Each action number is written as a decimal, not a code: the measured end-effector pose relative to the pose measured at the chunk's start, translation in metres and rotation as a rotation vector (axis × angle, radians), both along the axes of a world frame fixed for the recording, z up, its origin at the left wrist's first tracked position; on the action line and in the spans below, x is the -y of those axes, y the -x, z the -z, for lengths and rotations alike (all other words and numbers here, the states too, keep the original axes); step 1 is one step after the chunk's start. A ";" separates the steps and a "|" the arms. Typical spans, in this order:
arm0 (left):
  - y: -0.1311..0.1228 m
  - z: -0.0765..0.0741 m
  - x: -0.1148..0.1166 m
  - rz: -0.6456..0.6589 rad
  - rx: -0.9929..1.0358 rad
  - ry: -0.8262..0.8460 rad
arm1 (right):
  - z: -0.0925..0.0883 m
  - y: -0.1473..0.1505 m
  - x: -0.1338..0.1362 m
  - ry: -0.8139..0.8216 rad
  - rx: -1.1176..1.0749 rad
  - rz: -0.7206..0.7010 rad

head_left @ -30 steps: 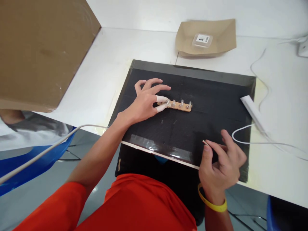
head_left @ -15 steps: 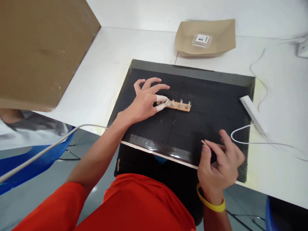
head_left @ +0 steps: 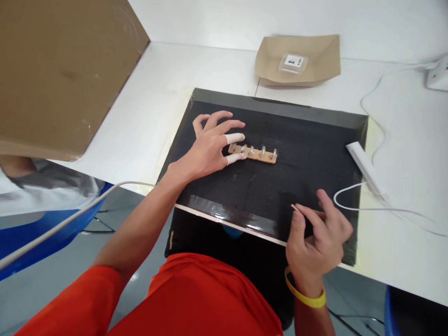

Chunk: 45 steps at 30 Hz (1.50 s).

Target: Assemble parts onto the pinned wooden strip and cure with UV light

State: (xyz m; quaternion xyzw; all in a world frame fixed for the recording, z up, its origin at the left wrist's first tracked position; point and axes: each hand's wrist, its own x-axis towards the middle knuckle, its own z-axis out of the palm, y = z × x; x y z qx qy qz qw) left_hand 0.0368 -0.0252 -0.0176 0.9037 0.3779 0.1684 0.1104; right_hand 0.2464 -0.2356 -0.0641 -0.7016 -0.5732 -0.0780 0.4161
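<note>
A small tan circuit board strip (head_left: 257, 154) with several upright metal parts lies on a black mat (head_left: 280, 182). My left hand (head_left: 210, 147) rests on the mat at the strip's left end. Its thumb and forefinger wear white finger cots and sit on either side of that end, the other fingers spread. My right hand (head_left: 317, 238) hovers at the mat's near right edge, thumb and forefinger pinched on a thin short metal piece (head_left: 295, 207). A yellow band circles that wrist.
A brown paper tray (head_left: 325, 58) holding a small clear packet (head_left: 293, 62) sits at the back. A white bar-shaped device (head_left: 362, 163) with a white cable (head_left: 350, 205) lies right of the mat. A big cardboard box (head_left: 59, 70) stands at the left. A white plug (head_left: 437, 74) is far right.
My left thumb and forefinger have spread slightly apart at the strip's end. My right hand has shifted a little toward the near edge, still pinching the metal piece.
</note>
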 end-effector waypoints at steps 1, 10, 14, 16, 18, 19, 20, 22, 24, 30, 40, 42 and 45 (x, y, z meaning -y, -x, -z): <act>0.000 -0.001 0.000 0.005 -0.002 0.001 | 0.000 0.000 0.000 -0.001 0.001 -0.001; 0.007 -0.006 -0.003 0.038 0.004 0.015 | 0.001 -0.001 0.001 0.000 0.002 0.006; 0.008 -0.002 -0.001 0.044 0.035 -0.005 | 0.001 0.000 0.000 0.002 0.000 0.003; 0.007 -0.001 0.000 0.036 0.042 -0.010 | 0.001 -0.001 0.000 -0.004 0.002 -0.002; 0.007 -0.001 0.001 0.027 0.044 -0.006 | 0.001 -0.001 0.000 -0.006 0.002 -0.009; 0.007 -0.002 0.001 0.025 0.045 -0.004 | 0.002 -0.001 0.000 -0.006 0.004 -0.010; 0.007 -0.003 0.001 0.024 0.047 -0.002 | 0.002 -0.001 0.000 -0.006 0.005 -0.010; 0.007 -0.005 0.002 0.020 0.049 0.004 | 0.002 -0.002 0.000 0.003 0.006 -0.006; 0.006 -0.005 0.001 0.014 0.046 0.009 | 0.002 -0.002 0.000 0.007 0.007 -0.002; 0.005 -0.005 0.000 0.013 0.039 0.002 | 0.002 -0.002 -0.001 -0.023 0.024 -0.015; 0.008 0.000 0.000 0.039 0.043 0.007 | 0.002 -0.002 -0.001 -0.008 0.019 -0.014; 0.007 0.000 -0.001 0.038 0.041 0.008 | 0.002 -0.002 -0.001 -0.002 0.017 -0.012; 0.006 -0.001 -0.001 0.034 0.032 0.020 | 0.002 -0.002 0.000 0.006 0.016 -0.019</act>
